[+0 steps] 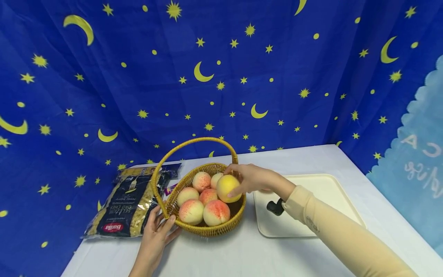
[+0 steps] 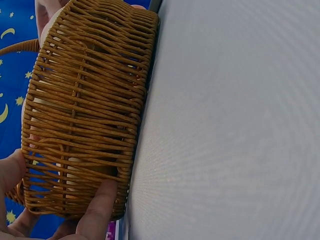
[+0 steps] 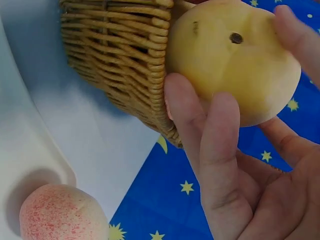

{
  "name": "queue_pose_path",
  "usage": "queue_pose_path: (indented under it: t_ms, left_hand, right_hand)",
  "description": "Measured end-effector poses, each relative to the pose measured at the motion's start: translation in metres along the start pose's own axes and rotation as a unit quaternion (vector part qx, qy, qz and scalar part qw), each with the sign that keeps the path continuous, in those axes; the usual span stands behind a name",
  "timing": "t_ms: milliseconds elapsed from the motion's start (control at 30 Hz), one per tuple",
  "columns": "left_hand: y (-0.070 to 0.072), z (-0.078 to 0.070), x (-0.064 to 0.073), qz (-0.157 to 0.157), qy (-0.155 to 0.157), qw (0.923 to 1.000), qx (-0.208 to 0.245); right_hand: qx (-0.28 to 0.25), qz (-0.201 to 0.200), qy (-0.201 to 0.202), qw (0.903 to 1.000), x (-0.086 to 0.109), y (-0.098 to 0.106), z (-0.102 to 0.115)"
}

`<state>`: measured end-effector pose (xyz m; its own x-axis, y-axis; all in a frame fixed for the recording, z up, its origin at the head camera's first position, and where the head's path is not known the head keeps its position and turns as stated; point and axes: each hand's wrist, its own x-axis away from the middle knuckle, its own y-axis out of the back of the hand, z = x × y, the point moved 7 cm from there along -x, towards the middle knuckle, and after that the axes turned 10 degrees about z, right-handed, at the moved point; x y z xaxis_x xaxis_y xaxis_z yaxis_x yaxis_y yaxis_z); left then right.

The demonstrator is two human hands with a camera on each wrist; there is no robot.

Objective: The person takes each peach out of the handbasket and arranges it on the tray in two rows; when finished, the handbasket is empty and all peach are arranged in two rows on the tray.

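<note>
My right hand (image 1: 250, 178) holds a yellow peach (image 1: 228, 187) at the right rim of the wicker basket (image 1: 211, 231). In the right wrist view, the peach (image 3: 235, 65) shows a dark spot, with fingers and thumb around it. Several red-and-cream peaches (image 1: 216, 212) are heaped inside the basket. At the basket's left, by the foot of its arched handle, my left hand (image 1: 155, 234) grips the rim. The left wrist view has the thumb near the rim and a finger (image 2: 100, 207) against the woven wall (image 2: 85, 115).
Right of the basket lies a cream tray (image 1: 311, 227), partly under my right forearm. A pinkish peach (image 3: 62, 215) sits on it, along with a black object (image 1: 275, 207). Pasta bags (image 1: 128, 204) lie at the left. A blue star-patterned cloth (image 1: 221, 96) hangs behind the white table (image 1: 221, 257).
</note>
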<state>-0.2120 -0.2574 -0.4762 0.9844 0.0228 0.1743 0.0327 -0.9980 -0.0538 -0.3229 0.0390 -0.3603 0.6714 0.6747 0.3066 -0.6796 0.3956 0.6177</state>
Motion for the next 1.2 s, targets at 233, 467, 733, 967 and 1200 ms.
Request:
queue_pose_path:
  t_ms: [233,467,733,967,1200]
  left_hand:
    - [0.001,0.002,0.000,-0.004,0.003,1.0000,-0.002]
    - [0.001,0.003,-0.001,-0.005,0.008,1.0000,0.002]
    - [0.001,0.002,-0.001,-0.006,0.006,1.0000,-0.003]
    - [0.001,0.000,0.000,-0.004,0.004,1.0000,-0.001]
    - [0.001,-0.001,0.001,-0.005,-0.003,1.0000,0.003]
  right_hand:
    - [-0.066,0.011,-0.003,0.9978,0.002,-0.004,0.000]
    - [-0.079,0.012,0.004,0.9968,0.002,-0.005,0.000]
    - [-0.079,0.011,0.028,0.9964,0.004,-0.004,-0.001]
    - [-0.069,-0.003,0.054,0.9962,0.009,-0.003,-0.004]
    - [-0.032,-0.045,0.068,0.9961,0.019,0.006,-0.008]
